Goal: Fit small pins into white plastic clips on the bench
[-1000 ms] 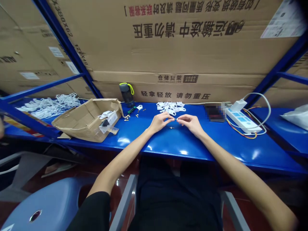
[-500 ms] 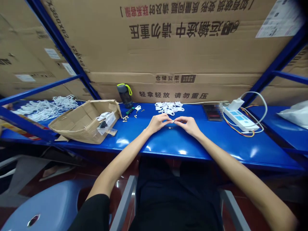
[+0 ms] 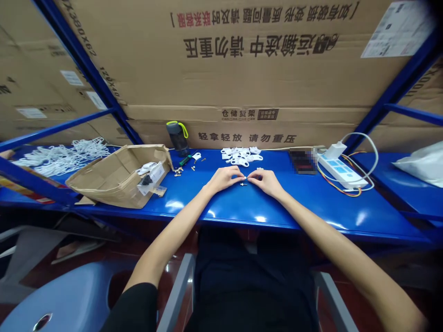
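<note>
– Left hand (image 3: pixel 224 178) and right hand (image 3: pixel 267 182) dip slightly towards six o'clock since the last frame.
– What do they hold?
– In the head view, both hands' fingertips pinch a tiny white piece (image 3: pixel 245 178) between them, just on the twelve-o'clock side of a loose pin (image 3: pixel 243 184) on the table (image 3: pixel 277 207).
– Any risk?
– It could slip and roll, I'd judge, since only fingertips grip it.
– Its direction?
– Too small to tell. The pin's long axis runs nine to three, thin end seemingly at three.
</note>
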`<state>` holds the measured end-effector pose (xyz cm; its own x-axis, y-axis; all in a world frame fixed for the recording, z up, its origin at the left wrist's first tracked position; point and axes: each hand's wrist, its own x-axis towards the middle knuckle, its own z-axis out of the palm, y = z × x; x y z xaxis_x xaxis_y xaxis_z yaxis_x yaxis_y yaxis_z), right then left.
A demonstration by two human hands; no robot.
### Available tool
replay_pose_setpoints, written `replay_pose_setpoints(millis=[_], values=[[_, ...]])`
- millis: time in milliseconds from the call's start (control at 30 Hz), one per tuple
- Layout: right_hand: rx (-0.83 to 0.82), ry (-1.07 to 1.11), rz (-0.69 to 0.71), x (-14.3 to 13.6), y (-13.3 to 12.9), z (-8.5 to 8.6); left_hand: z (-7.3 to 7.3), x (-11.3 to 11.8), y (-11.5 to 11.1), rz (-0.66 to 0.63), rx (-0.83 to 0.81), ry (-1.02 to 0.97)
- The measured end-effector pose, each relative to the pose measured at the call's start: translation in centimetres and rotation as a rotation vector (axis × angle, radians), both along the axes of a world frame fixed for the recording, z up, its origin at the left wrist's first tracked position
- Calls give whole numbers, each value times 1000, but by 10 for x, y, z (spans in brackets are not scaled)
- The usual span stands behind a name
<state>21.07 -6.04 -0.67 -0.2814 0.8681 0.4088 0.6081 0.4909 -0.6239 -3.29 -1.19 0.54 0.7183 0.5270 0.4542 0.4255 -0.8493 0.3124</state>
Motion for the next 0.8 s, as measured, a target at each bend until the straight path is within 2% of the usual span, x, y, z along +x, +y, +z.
replay_pose_setpoints(millis=[333,800], values=[[61,-167,6,0,4,-6,8,-18,5,30,3,177],[50,-205,14,2,0,-3,10,-17,5,-41,-87,152]])
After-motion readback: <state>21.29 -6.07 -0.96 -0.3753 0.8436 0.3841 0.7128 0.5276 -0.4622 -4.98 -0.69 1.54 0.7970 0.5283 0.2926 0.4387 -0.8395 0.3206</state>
